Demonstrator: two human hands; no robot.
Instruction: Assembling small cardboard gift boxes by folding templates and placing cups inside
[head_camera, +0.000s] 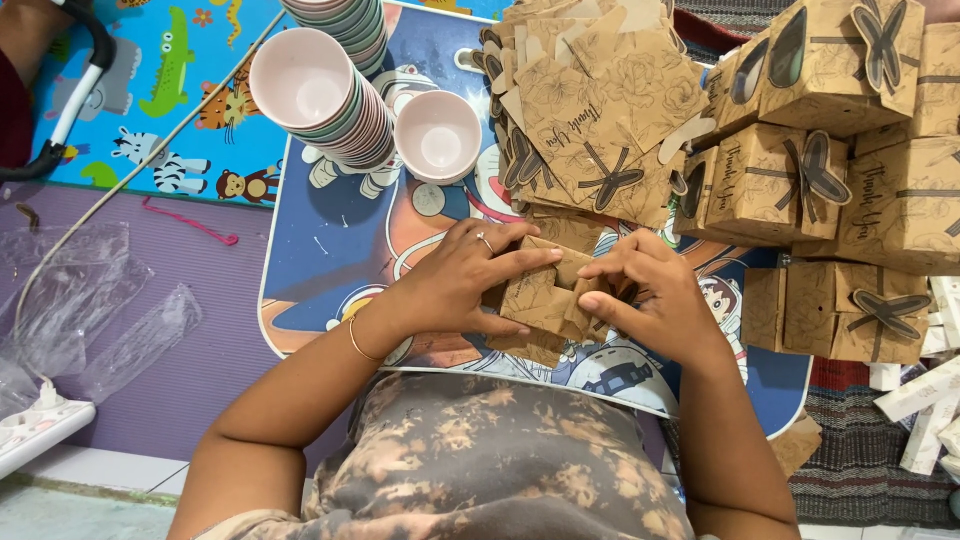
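Left hand (465, 280) and right hand (645, 290), fingers curled, both pinch one half-folded brown paper box (545, 298).

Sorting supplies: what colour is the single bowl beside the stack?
Pale pink, inside and out; the single bowl shows best in the head view.

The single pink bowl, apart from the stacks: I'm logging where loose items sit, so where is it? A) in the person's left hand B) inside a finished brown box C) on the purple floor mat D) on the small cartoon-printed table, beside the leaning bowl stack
D: the single pink bowl stands open side up on the cartoon-printed table, just right of the leaning bowl stack, while both hands fold a brown cardboard piece.
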